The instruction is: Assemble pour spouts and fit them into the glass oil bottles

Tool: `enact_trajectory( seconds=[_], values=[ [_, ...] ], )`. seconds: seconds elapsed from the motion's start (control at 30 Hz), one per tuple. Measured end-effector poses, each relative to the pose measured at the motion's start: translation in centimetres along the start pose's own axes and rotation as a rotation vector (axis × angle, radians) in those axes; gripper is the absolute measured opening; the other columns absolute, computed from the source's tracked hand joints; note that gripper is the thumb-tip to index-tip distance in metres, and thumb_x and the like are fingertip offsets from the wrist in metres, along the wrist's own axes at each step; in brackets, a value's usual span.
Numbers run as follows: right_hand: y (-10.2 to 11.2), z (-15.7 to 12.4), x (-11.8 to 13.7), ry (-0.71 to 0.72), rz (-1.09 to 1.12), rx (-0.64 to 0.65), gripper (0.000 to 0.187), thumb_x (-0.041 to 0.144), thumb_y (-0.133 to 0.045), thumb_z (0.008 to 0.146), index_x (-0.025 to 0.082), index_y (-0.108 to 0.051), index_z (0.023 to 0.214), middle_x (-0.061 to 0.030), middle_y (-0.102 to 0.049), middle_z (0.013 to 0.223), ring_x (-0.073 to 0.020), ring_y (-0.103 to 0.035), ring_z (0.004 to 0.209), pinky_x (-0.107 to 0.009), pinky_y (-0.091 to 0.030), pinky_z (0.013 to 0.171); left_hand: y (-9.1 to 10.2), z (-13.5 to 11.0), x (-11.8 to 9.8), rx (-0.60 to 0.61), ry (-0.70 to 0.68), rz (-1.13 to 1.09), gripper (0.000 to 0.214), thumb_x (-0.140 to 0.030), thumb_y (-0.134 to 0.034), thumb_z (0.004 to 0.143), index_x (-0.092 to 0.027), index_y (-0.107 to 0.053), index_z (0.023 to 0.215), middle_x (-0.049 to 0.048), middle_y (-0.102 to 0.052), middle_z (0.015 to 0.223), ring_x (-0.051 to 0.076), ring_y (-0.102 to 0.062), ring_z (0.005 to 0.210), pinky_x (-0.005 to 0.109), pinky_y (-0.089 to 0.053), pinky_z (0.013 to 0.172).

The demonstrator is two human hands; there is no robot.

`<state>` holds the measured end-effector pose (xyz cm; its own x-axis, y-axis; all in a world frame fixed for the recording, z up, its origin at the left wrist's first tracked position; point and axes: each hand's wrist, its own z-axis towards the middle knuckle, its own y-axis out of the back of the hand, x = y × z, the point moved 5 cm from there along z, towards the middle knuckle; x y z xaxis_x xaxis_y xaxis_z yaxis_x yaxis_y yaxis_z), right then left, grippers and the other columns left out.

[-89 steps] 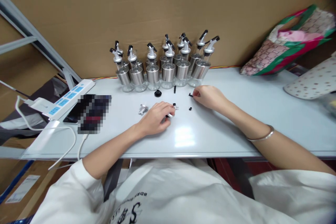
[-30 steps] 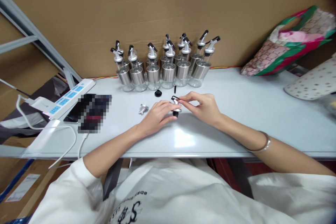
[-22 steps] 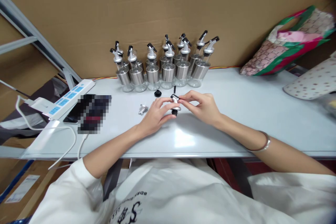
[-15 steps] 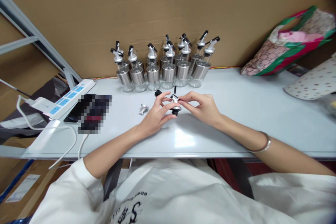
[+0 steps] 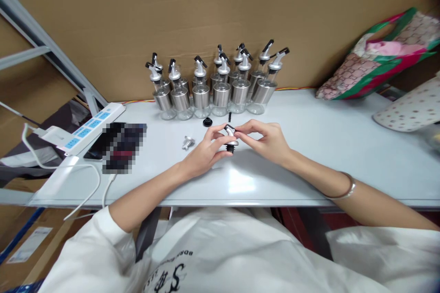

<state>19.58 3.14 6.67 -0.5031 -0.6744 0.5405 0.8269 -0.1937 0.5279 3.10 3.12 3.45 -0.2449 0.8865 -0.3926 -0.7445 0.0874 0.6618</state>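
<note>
My left hand point(image 5: 203, 154) is closed around a silver and black bottle pourer point(image 5: 233, 143), its ribbed black stopper pointing down. From the other side my right hand point(image 5: 267, 142) pinches the pourer's top by its black flip lid, thumb and forefinger together. The fingertips partly hide the lid. Beyond the left hand a round black stopper part point(image 5: 207, 122) lies on the table, with a small black strip point(image 5: 230, 116) farther right. A loose silver spout piece point(image 5: 188, 142) rests to the left of the hand.
Several glass bottles point(image 5: 222, 96) with steel sleeves and pourers stand in rows against the cardboard wall point(image 5: 137, 18). A power strip point(image 5: 96, 128), phones point(image 5: 125, 149) and a white cable point(image 5: 96, 174) occupy the left. Toward the right are a patterned bag point(image 5: 357, 66) and a spotted white object point(image 5: 409, 105).
My left fingers have drawn in around the pourer, uncovering more of the round black part behind them. My right hand keeps its pinch, almost unmoved.
</note>
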Motion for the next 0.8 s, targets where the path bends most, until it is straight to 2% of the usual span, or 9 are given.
enact_trajectory(
  seconds=[0.17,0.33,0.43,0.53,0.67,0.8],
  values=[
    [0.09,0.07,0.18,0.016,0.003,-0.005,0.014,0.030,-0.061,0.086,0.018,-0.067,0.084,-0.0026,-0.073,0.068,-0.0135,-0.066,0.058,-0.022,-0.051,0.050,0.03,0.11,0.07,-0.053,0.013,-0.099,0.032,-0.029,-0.053,0.092,-0.024,-0.052,0.124,0.0125,-0.042,0.135,0.018,-0.065,0.102,0.038,-0.053,0.096],
    [-0.04,0.04,0.43,0.067,-0.008,0.004,0.010,0.027,-0.061,0.086,0.018,-0.066,0.084,-0.0009,-0.071,0.067,-0.0120,-0.064,0.057,-0.021,-0.051,0.053,0.33,0.07,0.40,-0.112,0.027,-0.118,0.024,-0.027,-0.062,0.087,-0.021,-0.062,0.110,0.0121,-0.056,0.125,0.023,-0.060,0.115,0.040,-0.051,0.099],
    [-0.27,-0.06,0.53,0.099,-0.019,0.029,0.008,0.026,-0.061,0.087,0.019,-0.064,0.083,-0.0014,-0.072,0.072,-0.0121,-0.065,0.060,-0.021,-0.053,0.055,0.48,0.02,0.55,-0.138,0.059,-0.128,0.022,-0.027,-0.067,0.083,-0.018,-0.064,0.103,0.0127,-0.060,0.122,0.024,-0.058,0.119,0.037,-0.055,0.093],
    [-0.39,-0.14,0.59,0.131,-0.031,0.029,0.007,0.024,-0.060,0.087,0.019,-0.064,0.084,-0.0022,-0.073,0.074,-0.0130,-0.067,0.062,-0.022,-0.054,0.057,0.50,0.04,0.47,-0.142,0.078,-0.156,0.024,-0.027,-0.068,0.083,-0.017,-0.064,0.104,0.0147,-0.060,0.125,0.024,-0.060,0.117,0.032,-0.058,0.084],
    [-0.30,-0.29,0.54,0.142,-0.039,-0.026,0.006,0.022,-0.061,0.087,0.021,-0.066,0.084,-0.0027,-0.074,0.079,-0.0155,-0.070,0.069,-0.026,-0.058,0.065,0.46,0.11,0.50,-0.123,0.117,-0.176,0.024,-0.025,-0.068,0.083,-0.017,-0.064,0.105,0.0182,-0.053,0.136,0.022,-0.065,0.106,0.032,-0.058,0.082],
    [0.29,-0.55,0.67,0.173,-0.007,-0.158,0.006,0.017,-0.064,0.084,0.021,-0.067,0.083,-0.0025,-0.076,0.083,-0.0171,-0.073,0.072,-0.027,-0.060,0.068,0.59,0.20,0.41,-0.139,0.084,-0.198,0.023,-0.025,-0.068,0.082,-0.017,-0.064,0.103,0.0178,-0.053,0.136,0.022,-0.064,0.108,0.034,-0.056,0.086]
  ],
)
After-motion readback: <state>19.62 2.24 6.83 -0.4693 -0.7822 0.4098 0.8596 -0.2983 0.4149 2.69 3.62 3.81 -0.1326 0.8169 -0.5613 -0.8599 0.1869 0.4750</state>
